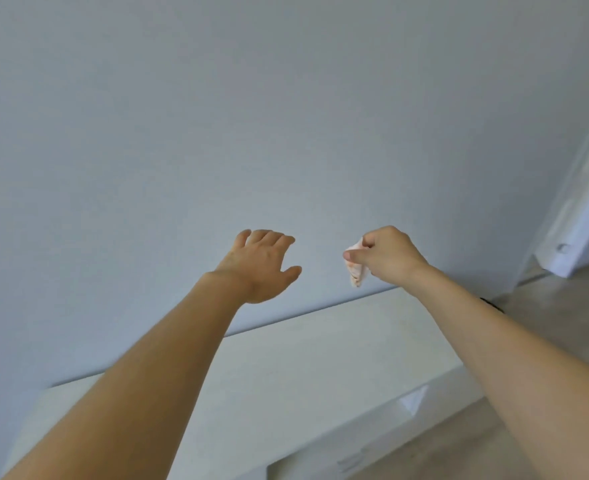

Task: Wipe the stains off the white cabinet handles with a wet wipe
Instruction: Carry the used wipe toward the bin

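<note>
- Right hand point(388, 256) clutches a crumpled wet wipe point(355, 270); left hand point(263, 266) hovers with relaxed, empty fingers.
- Between wipes, I judge: no handle shows, so the next move must find one below the cabinet point(338, 358) top's front edge.

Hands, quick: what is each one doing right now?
Left hand: open, fingers relaxed, holding nothing.
Right hand: grips a crumpled wet wipe.

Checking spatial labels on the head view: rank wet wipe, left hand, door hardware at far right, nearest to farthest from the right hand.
1. wet wipe: pinched in the right hand, hanging at its left edge.
2. left hand: to the left, fingers spread, apart from the wipe.
3. door hardware: far right, on the white door edge.
</note>
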Available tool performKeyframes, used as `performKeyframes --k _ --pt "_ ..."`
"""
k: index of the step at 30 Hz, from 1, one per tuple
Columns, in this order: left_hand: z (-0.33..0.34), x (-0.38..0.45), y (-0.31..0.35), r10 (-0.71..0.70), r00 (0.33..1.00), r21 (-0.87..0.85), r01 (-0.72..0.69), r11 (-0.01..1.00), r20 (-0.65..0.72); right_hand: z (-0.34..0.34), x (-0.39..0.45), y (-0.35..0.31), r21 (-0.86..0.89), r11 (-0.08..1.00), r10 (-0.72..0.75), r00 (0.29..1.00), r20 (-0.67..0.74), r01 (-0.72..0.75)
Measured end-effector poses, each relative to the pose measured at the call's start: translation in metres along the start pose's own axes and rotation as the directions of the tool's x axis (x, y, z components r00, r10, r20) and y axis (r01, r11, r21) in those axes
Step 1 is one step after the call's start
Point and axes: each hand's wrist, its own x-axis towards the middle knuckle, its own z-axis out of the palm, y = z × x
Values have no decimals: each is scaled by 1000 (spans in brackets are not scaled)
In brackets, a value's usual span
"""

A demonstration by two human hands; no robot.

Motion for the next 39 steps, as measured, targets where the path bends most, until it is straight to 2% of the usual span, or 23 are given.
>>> performKeyframes --k 5,12,21,25,34,36,39 --pt "3 46 89 139 989 -2 -139 990 52 -83 -18 57 28 995 103 990 -92 -101" --pt "30 132 199 322 944 -70 -318 946 64 -159 -22 148 61 978 207 953 -222 -198" --pt "68 296 303 442 896 -128 -434 892 37 -272 63 242 -45 960 243 901 -359 -277" --pt "78 372 360 485 872 -115 -476 872 64 -329 92 291 -125 929 257 851 -458 -348" --pt "126 500 563 683 728 -125 -673 729 63 -464 103 459 -68 869 382 752 -538 -490" --pt "142 526 607 687 723 -135 -676 725 74 -497 114 501 -86 861 386 753 -533 -502" --pt "162 574 670 652 753 -144 -638 757 87 -550 141 566 -122 870 352 775 -524 -478"
